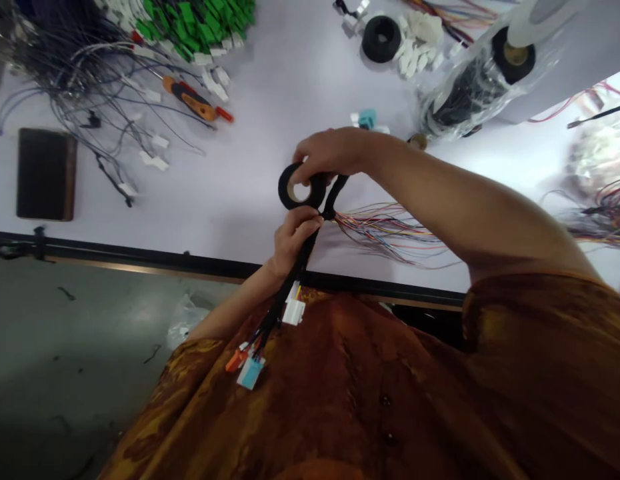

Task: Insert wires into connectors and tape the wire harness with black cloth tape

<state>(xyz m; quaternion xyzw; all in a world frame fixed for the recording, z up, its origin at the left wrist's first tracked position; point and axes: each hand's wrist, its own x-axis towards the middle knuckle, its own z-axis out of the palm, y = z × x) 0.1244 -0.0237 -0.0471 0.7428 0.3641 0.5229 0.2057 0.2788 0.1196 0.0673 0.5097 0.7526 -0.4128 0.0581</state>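
Observation:
My right hand [326, 155] grips a roll of black tape [286, 189], with fingers through and over its ring. Just below, my left hand [293, 237] pinches a wire harness [301, 261] wrapped in black tape, close to where it branches. One taped branch rises under my right hand. Loose coloured wires [385, 230] fan out to the right from the branching point. The harness's lower end hangs over the table edge against my clothing, carrying a white connector [293, 312], a light-blue and white connector [251, 373] and an orange connector [235, 361].
A dark phone-like slab [47, 175] lies at the left, near tangled wires [110, 87]. An orange-handled screwdriver [190, 100] rests below green connectors [195, 27]. Another black tape roll [381, 39] and a plastic-wrapped stack of rolls [470, 87] stand back right. A dark table edge [215, 265] runs in front.

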